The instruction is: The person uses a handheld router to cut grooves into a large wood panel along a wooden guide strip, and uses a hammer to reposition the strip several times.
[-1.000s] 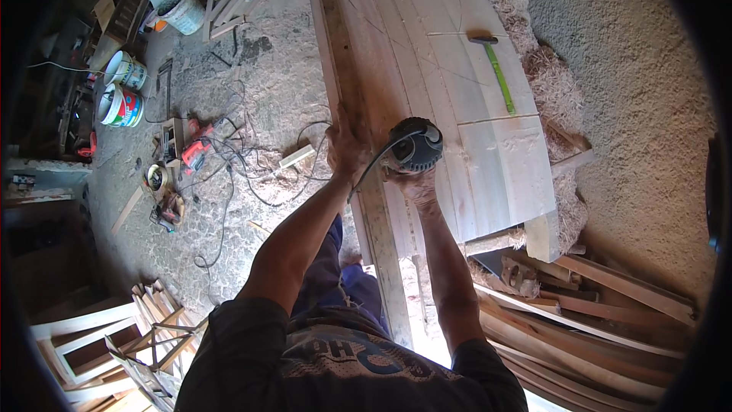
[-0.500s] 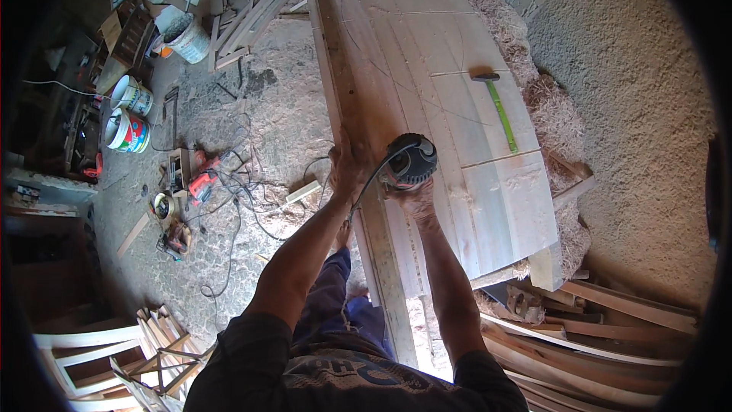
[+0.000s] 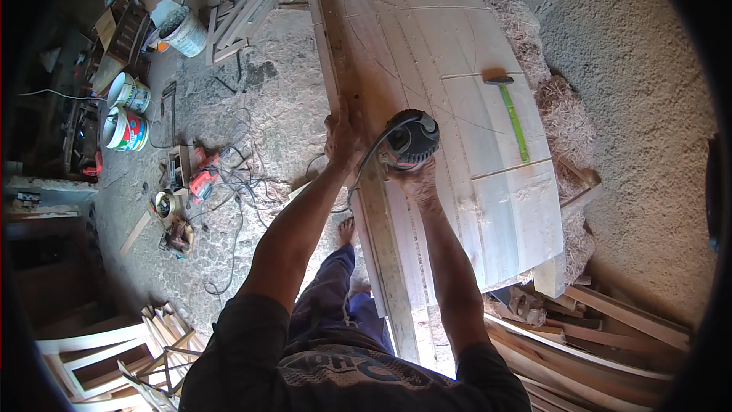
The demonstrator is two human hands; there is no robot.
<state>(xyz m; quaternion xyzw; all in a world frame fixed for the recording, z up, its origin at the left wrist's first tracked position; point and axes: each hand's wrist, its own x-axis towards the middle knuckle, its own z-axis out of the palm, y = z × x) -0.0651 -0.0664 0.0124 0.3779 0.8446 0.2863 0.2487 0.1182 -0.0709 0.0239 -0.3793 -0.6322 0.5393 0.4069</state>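
My right hand (image 3: 416,181) grips the lower body of a corded router (image 3: 412,140), black on top with some red below. The router stands on the pale wooden panel (image 3: 488,145), against the right side of a long brown plank (image 3: 374,217). Its cord loops to the left and passes by my left forearm. My left hand (image 3: 345,140) holds the plank's left edge, just left of the router; part of its grip is hidden. The router's bit and base are out of sight. A hammer (image 3: 515,118) with a green handle lies on the panel at the right.
Wood shavings (image 3: 568,122) heap along the panel's right side, by a rough wall (image 3: 633,122). Red power tools (image 3: 203,183) and tangled cords lie on the floor at left. Buckets (image 3: 126,130) stand beyond them. Curved timbers (image 3: 587,351) are stacked at lower right.
The router and both my hands have moved a little farther forward along the plank. The view has shifted slightly, and more of my bare foot shows below.
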